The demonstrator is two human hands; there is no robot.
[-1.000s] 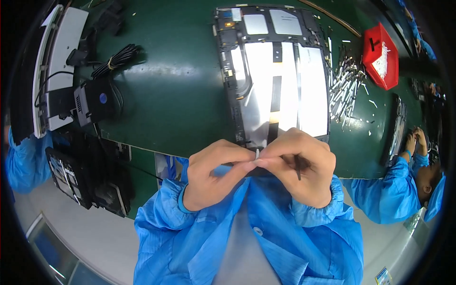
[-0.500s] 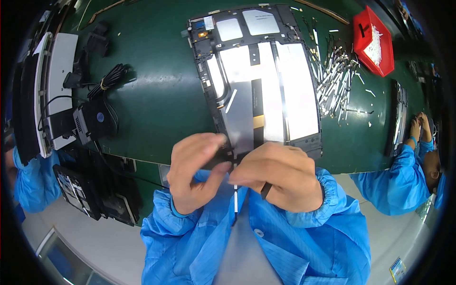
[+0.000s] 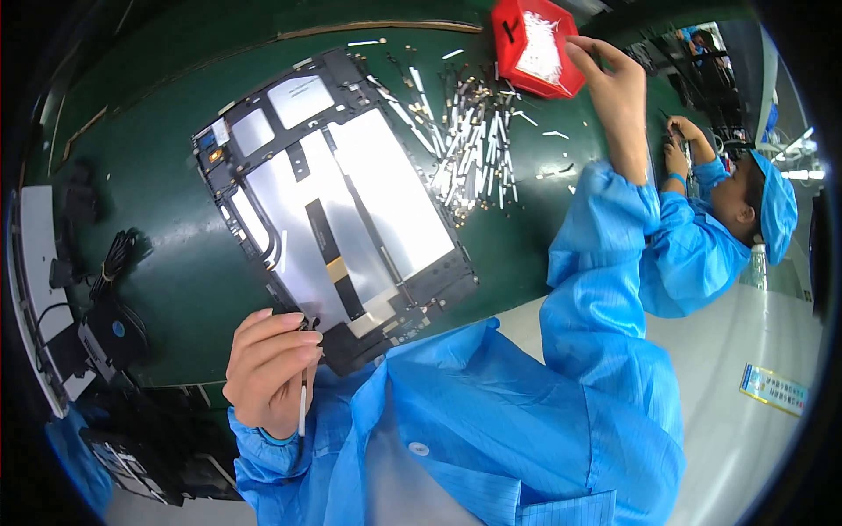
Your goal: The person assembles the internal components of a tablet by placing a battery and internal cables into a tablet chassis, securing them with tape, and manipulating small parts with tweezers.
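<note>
My left hand [image 3: 270, 368], at the near edge of the table, pinches a thin flex cable strip [image 3: 303, 401]; its white end hangs below the fingers. Beside that hand lies an opened tablet-like device [image 3: 399, 193], tilted on the table, with silver panels, a black frame and dark ribbon cables. My right arm stretches out to the far right. There my right hand [image 3: 617, 96] is over the edge of a red bin [image 3: 517, 74] full of small white pieces. Its thumb and fingers come together at the tips; whatever they hold is too small to make out.
A heap of thin white and dark strips [image 3: 474, 145] lies between the device and the bin. A bundled black cable [image 3: 114, 259] and an adapter [image 3: 110, 337] sit at the left. At the right, a co-worker in a blue sleeve [image 3: 693, 263] works close by my right arm.
My right hand has left the left hand and reached far right to the red bin. The left hand keeps the strip. The view has turned rightward.
</note>
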